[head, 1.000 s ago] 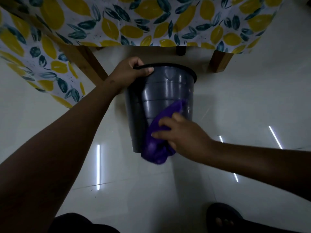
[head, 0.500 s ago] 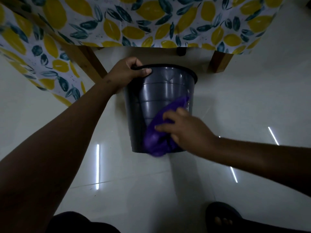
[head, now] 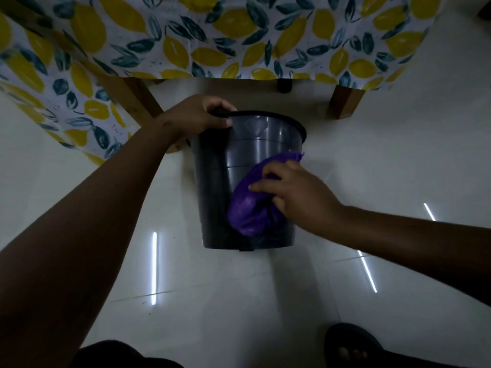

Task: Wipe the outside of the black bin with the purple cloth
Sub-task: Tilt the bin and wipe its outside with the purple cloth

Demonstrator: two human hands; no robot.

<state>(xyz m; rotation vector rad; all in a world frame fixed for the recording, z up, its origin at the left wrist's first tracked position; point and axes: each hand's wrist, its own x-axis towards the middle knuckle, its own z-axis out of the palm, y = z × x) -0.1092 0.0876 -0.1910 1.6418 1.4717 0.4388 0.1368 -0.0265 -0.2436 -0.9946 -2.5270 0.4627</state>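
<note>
The black bin point(head: 218, 187) stands upright on the pale tiled floor, just in front of a table. My left hand point(head: 198, 116) grips its rim at the upper left. The purple cloth point(head: 248, 205) is bunched against the right half of the bin's near wall, reaching from the middle band down to near the base. My right hand point(head: 295, 191) lies flat on the cloth with its fingers spread, pressing it to the wall. The far side of the bin is hidden.
A table with a lemon-print cloth point(head: 212, 41) overhangs behind the bin, with wooden legs at left point(head: 138, 98) and right point(head: 344, 103). My foot in a dark sandal point(head: 350, 346) is at the bottom right. Glossy floor tiles point(head: 398, 160) surround the bin.
My right hand has slid the purple cloth up and to the right on the bin's wall, off the base edge. My left hand has kept its grip on the rim.
</note>
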